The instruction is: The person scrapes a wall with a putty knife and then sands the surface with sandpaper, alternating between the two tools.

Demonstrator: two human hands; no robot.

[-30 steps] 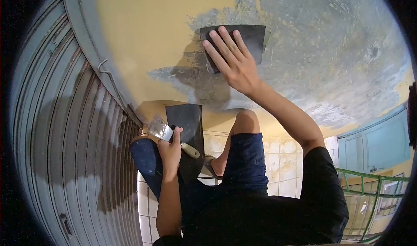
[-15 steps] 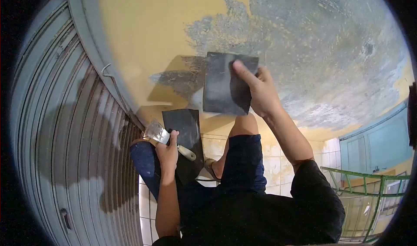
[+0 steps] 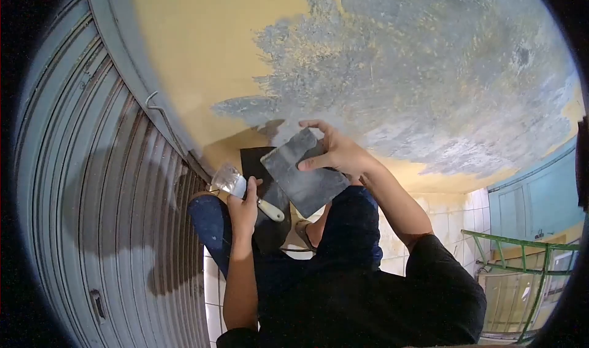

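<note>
My right hand (image 3: 340, 153) is closed on a dark grey rectangular sheet (image 3: 310, 188), its thumb on the near face and fingers behind the upper edge. The sheet is tilted, with its lower left part in front of a longer black sheet (image 3: 273, 228) beside my left hand. My left hand (image 3: 244, 207) is closed round a putty knife with a metal blade (image 3: 232, 181) and a pale handle (image 3: 270, 210). Above is a yellow wall (image 3: 202, 53) with a rough grey patch (image 3: 392, 72).
A ribbed metal shutter (image 3: 92, 194) fills the left side, with a bent metal hook (image 3: 161, 115) beside it. My bent legs (image 3: 350, 234) are below the wall, over white floor tiles (image 3: 211, 286). A green metal rail (image 3: 521, 245) and blue doors (image 3: 527, 207) are at the right.
My right hand has moved down and left with the grey sheet, away from the wall patch, and the sheet has turned to a slant. The view has shifted slightly.
</note>
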